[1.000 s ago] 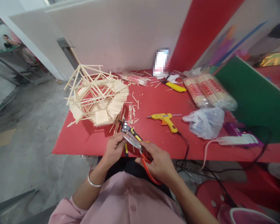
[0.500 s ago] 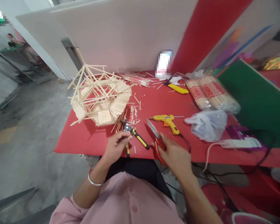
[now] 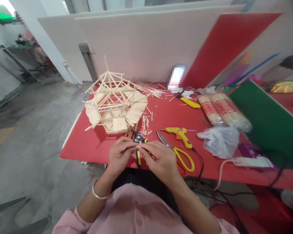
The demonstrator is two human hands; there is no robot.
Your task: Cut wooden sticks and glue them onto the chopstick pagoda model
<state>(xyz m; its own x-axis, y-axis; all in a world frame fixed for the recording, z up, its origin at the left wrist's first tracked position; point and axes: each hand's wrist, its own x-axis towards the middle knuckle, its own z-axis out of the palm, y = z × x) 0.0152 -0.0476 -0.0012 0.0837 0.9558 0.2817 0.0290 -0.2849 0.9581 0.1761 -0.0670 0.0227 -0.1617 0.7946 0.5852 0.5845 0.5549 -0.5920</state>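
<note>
Beside the yellow glue gun (image 3: 180, 134) (corded) lie scissors (image 3: 175, 151).

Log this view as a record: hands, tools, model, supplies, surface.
left hand: fingers pinching a small pale piece, mostly hidden
right hand: fingertips at the same piece
scissors: lying free, between right hand and glue gun
glue gun: on its side
pliers: just beyond the hands, partly covered
model: stick-built, at left, roof peak up
supplies: wrapped sticks, plastic bag
surface: red table
</note>
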